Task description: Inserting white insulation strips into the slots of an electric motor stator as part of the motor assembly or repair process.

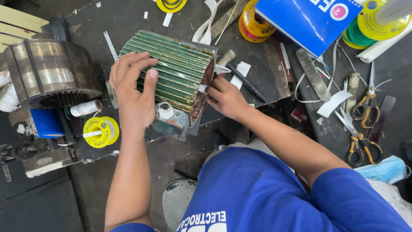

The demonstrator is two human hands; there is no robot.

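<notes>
A green ribbed motor housing (pixel 180 71) lies on its side on the dark workbench (pixel 128 21). My left hand (pixel 133 92) rests flat on its ribbed top, fingers spread over the fins. My right hand (pixel 225 99) is at the housing's open rusty end, its fingertips pinching a small white paper strip (pixel 203 88) at the rim. A white round fitting (pixel 165 110) sits on the housing's base near my left wrist.
A metal rotor core (pixel 51 73) stands at the left, with a white thread spool (pixel 86 108) and yellow tape roll (pixel 101 131) below it. Two orange-handled scissors (pixel 362 129) lie at the right. A blue booklet (pixel 311 21), wire spools (pixel 253 21) and paper strips are scattered at the back.
</notes>
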